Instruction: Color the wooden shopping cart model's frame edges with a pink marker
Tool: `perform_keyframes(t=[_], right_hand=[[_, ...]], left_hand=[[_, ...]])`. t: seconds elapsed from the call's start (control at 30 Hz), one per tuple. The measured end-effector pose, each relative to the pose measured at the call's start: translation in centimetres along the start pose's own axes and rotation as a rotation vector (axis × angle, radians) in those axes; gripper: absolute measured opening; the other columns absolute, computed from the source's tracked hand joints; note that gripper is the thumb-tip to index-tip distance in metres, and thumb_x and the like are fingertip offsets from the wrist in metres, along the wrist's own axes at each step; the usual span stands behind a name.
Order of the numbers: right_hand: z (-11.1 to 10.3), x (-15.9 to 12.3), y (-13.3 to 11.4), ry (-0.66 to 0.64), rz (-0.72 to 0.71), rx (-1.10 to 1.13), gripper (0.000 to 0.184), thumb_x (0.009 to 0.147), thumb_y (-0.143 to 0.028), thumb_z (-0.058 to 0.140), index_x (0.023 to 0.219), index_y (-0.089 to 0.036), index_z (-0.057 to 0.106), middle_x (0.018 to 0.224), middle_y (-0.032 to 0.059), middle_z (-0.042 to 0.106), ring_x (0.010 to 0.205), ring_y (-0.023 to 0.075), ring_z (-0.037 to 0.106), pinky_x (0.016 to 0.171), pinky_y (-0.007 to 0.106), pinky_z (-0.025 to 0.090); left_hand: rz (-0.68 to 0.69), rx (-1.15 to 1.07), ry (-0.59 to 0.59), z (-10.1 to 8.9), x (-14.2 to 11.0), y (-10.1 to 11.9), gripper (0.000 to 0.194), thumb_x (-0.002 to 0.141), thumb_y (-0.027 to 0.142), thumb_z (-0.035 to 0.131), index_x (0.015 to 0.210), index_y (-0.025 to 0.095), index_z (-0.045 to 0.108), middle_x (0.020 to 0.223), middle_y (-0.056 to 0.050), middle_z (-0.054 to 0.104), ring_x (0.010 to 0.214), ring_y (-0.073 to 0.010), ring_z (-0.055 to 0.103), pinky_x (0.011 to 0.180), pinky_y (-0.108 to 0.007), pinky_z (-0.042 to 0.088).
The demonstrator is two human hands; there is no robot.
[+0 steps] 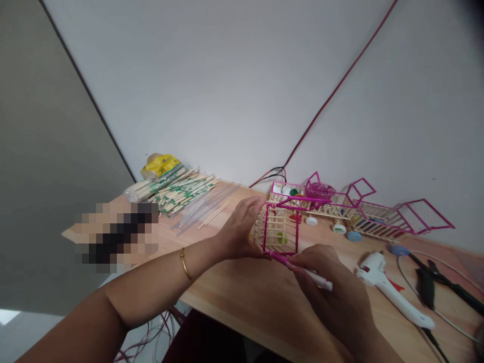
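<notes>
As the left hand (pixel 239 229) gripped a pink-rimmed stick frame (pixel 266 228) at twelve o'clock over the counter (pixel 227 282), the right hand (pixel 338 290) pinched a brush (pixel 315 277) against its lower edge, colouring it, to my eye; the next stroke likely needed steadiness. The frame's opening faced six o'clock, its long axis seemingly twelve-to-six, though partly hidden.

muted light — dark top-right corner

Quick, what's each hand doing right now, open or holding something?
Left hand: closed around the stick frame.
Right hand: closed, holding the brush at the frame's lower edge.
</notes>
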State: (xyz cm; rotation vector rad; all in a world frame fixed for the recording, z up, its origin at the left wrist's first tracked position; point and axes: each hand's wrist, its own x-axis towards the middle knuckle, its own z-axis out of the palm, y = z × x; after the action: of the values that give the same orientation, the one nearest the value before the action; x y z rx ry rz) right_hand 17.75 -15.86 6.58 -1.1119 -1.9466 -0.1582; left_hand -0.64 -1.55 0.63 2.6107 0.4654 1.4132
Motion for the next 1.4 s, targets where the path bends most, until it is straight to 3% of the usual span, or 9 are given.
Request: perform_keyframes(t=[0.4, 0.67, 1.2, 1.4], right_hand=[[-0.4, -0.6, 0.4, 0.069, 0.062, -0.026, 0.009, 0.091, -0.027, 0.06, 0.091, -0.023, 0.067, 0.076, 0.0012, 0.067, 0.071, 0.0142, 0.063, 0.062, 0.026, 0.05], [-1.1, -1.0, 0.5, 0.11, 0.08, -0.093, 0.008, 0.092, -0.024, 0.057, 0.097, -0.023, 0.064, 0.083, 0.0025, 0.065, 0.076, 0.0151, 0.063, 0.067, 0.027, 0.048], [-1.0, -1.9, 0.6, 0.191, 0.122, -0.261, 0.014, 0.095, -0.029, 0.054, 0.1, -0.024, 0.066, 0.088, 0.0027, 0.071, 0.082, 0.0158, 0.068, 0.07, 0.026, 0.05], [-1.0, -1.7, 0.6, 0.18, 0.118, -0.194, 0.014, 0.095, -0.027, 0.054, 0.101, -0.023, 0.066, 0.087, 0.0037, 0.07, 0.081, 0.0164, 0.067, 0.069, 0.027, 0.05]], left_hand=[[0.144, 0.006, 0.006, 0.2, 0.0, 1.5, 0.121, 0.064, 0.066, 0.077, 0.153, 0.015, 0.012, 0.137, -0.023, 0.045, 0.129, -0.0378, 0.046, 0.11, -0.059, 0.04], [0.113, 0.058, -0.119, 0.4, -0.6, 1.7, 0.123, 0.066, 0.068, 0.073, 0.154, 0.018, 0.004, 0.14, -0.024, 0.046, 0.131, -0.0387, 0.048, 0.114, -0.063, 0.032], [0.172, 0.068, -0.113, 0.3, -0.8, 1.8, 0.113, 0.073, 0.063, 0.07, 0.155, 0.014, 0.009, 0.14, -0.025, 0.047, 0.132, -0.0367, 0.049, 0.116, -0.062, 0.029], [0.179, 0.071, -0.101, 0.3, -0.7, 1.8, 0.114, 0.073, 0.063, 0.07, 0.155, 0.012, 0.009, 0.138, -0.026, 0.049, 0.132, -0.0361, 0.049, 0.116, -0.062, 0.03]])
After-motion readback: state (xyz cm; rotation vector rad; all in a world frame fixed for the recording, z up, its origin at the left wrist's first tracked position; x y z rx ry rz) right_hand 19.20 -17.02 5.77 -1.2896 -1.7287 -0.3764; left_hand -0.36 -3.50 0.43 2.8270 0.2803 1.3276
